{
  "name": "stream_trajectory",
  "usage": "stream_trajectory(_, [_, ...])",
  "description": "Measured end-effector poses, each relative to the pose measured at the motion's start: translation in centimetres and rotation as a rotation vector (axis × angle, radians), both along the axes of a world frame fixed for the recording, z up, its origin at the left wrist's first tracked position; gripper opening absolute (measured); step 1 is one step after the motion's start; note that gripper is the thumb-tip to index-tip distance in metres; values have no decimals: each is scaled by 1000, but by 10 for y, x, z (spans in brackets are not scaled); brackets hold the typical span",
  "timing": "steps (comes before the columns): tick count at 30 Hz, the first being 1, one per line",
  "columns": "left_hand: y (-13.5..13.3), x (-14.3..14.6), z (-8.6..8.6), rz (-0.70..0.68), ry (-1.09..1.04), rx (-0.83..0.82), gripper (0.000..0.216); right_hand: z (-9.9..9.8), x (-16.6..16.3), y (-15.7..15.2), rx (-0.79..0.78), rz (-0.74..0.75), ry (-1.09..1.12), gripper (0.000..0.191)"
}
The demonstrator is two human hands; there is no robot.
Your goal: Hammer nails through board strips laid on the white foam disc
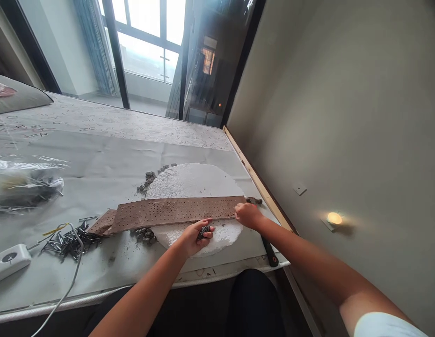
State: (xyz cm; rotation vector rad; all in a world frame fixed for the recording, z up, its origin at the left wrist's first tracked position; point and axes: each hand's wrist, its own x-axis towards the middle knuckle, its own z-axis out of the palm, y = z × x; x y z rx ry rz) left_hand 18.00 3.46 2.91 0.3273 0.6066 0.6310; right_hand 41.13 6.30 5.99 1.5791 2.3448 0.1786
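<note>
My left hand (199, 236) is curled palm up around a bunch of dark metal nails (204, 231), just in front of a long brown perforated strip (178, 209). At the strip's right end, my right hand (248, 215) is closed with its fingertips against the surface; what they pinch is hidden. The strip lies across a round white foam slab (196, 180), and its left end is folded over. A hammer (270, 252) rests beside the slab, partly behind my right forearm, its head past the strip's right end.
Loose nails (68, 243) lie heaped at left, near a white power strip (10, 262) and its cable. A clear plastic bag (28, 187) holds dark pieces. Grey crumbs (147, 180) edge the slab. A wooden rail (259, 182) and wall bound the right side.
</note>
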Motion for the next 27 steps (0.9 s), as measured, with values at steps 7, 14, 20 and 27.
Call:
stream_trajectory(7, [2, 1, -1, 5, 0, -15, 27, 14, 4, 4, -28, -38, 80, 18])
stream_trajectory(14, [3, 1, -3, -4, -18, 9, 30, 19, 6, 0, -50, -69, 211, 17])
stream_trajectory(20, [5, 0, -1, 2, -25, 10, 37, 46, 4, -1, -15, -135, 436, 26])
stream_trajectory(27, [-20, 2, 28, 10, 122, 73, 29, 68, -65, -45, -193, 156, 683, 14])
